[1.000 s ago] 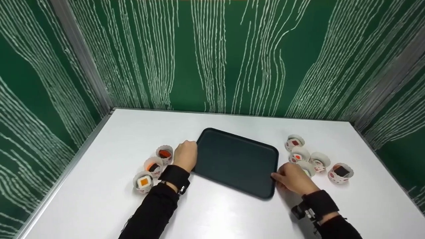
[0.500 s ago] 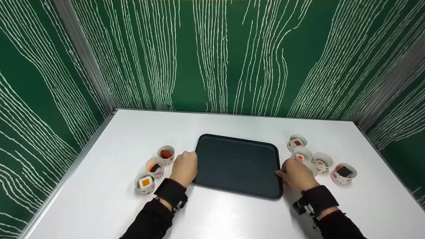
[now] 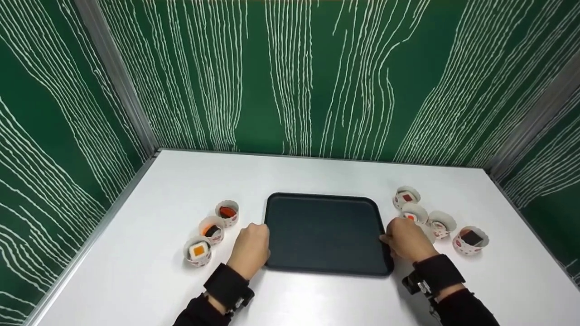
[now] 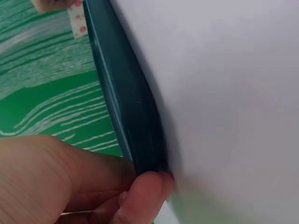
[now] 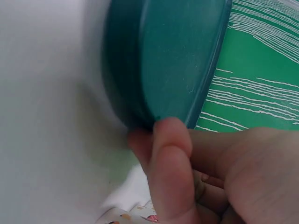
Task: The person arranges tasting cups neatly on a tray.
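Observation:
A dark green rectangular tray (image 3: 326, 235) lies on the white table, its long sides running left to right. My left hand (image 3: 249, 249) grips its left edge. In the left wrist view, thumb and fingers pinch the tray's rim (image 4: 135, 102). On the opposite side my right hand (image 3: 408, 237) holds the right edge. The right wrist view shows the tray (image 5: 177, 56) with fingertips (image 5: 172, 133) pinching its rim. Nothing lies on the tray.
Left of the tray stand three paper cups holding sushi-like pieces, the nearest a white piece with an orange square (image 3: 198, 250). Several similar cups stand at right, including one with a dark top (image 3: 470, 240); one is partly hidden behind my right hand. Green chalk-lined panels (image 3: 253, 90) enclose the table.
The tray has turned from a slant to nearly straight, its left side coming toward me. My left hand has moved nearer with it; my right hand has shifted slightly right.

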The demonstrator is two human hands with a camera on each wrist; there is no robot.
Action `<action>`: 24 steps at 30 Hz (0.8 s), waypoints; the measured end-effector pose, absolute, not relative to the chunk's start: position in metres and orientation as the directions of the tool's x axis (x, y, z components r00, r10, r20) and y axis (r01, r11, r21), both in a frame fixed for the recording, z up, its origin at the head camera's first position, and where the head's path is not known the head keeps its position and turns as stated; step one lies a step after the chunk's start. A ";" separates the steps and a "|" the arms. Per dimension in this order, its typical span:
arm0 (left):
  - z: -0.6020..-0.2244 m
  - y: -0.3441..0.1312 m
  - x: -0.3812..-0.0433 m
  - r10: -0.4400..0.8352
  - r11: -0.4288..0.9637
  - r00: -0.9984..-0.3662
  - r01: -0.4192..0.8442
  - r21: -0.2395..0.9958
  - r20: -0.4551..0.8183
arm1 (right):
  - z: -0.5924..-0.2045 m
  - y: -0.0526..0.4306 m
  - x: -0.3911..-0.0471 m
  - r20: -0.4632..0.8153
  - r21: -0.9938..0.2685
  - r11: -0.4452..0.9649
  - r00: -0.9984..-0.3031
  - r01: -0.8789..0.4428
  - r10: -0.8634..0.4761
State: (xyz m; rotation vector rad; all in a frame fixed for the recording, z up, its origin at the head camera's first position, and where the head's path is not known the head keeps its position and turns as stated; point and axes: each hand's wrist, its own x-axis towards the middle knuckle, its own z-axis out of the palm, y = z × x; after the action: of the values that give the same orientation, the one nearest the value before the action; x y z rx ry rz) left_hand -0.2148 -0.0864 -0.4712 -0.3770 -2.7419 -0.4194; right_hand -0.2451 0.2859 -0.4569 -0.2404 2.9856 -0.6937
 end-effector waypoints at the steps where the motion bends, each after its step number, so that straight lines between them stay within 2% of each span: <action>1: -0.471 -0.086 -0.213 0.206 0.918 -0.907 0.309 0.249 0.367 | -0.456 0.286 -0.245 -0.034 -0.442 0.887 -0.986 -0.132 -0.164; 12: -0.472 -0.086 -0.202 0.196 0.902 -0.906 0.317 0.292 0.376 | -0.455 0.288 -0.236 -0.072 -0.467 0.876 -0.982 -0.122 -0.175; 24: -0.472 -0.086 -0.203 0.189 0.906 -0.898 0.316 0.282 0.398 | -0.453 0.289 -0.236 -0.039 -0.464 0.872 -0.980 -0.157 -0.198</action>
State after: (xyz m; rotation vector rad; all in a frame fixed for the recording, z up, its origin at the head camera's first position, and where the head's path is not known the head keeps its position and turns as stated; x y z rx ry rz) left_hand -0.2030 -0.0863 -0.4716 -0.3713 -2.7031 -0.4865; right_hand -0.2364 0.2892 -0.4528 -0.2808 2.9565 -0.7215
